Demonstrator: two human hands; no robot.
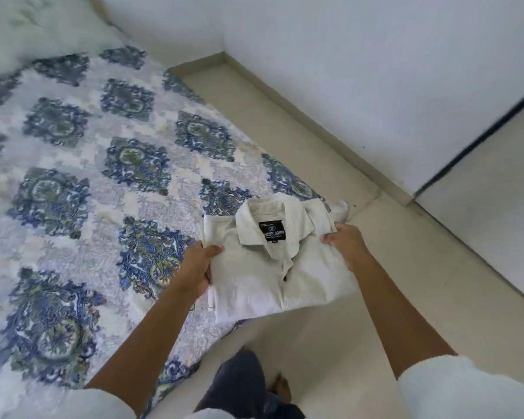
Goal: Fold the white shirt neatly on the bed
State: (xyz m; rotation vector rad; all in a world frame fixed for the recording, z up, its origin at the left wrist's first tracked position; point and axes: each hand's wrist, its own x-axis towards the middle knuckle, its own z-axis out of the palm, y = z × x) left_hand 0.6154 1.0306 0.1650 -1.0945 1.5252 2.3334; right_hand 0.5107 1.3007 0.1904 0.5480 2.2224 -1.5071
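White shirt (273,267) first: where is it? asks one.

At 5 o'clock in the view, folded into a small square, says the other. It sits over the near corner of the bed (73,176). Its 4 o'clock side sticks out over the floor (390,282). I cannot tell if it rests on the bed or hangs in the air.

Is it heavy?

I think not. It looks light and thin. It is soft and floppy, so it will droop where nobody holds it. The folds could slide open if it tips.

Where should you hold it?

By the two side edges, one hand on each, so the square does not sag. Leave the collar (285,213) at 12 o'clock alone, with its black label (272,232).

What does the left hand (198,267) do?

It is at 9 o'clock of the shirt. Its thumb lies on top of the cloth and its fingers go under the edge. It pinches that edge.

And the right hand (345,241)?

It is at 2 o'clock of the shirt, by the shoulder. The thumb is on top and the fingers curl round the edge. It pinches too. Neither hand is spread flat.

Is much left to do?

Very little, I guess. The folding looks done. The shirt only needs to lie fully on the bed.
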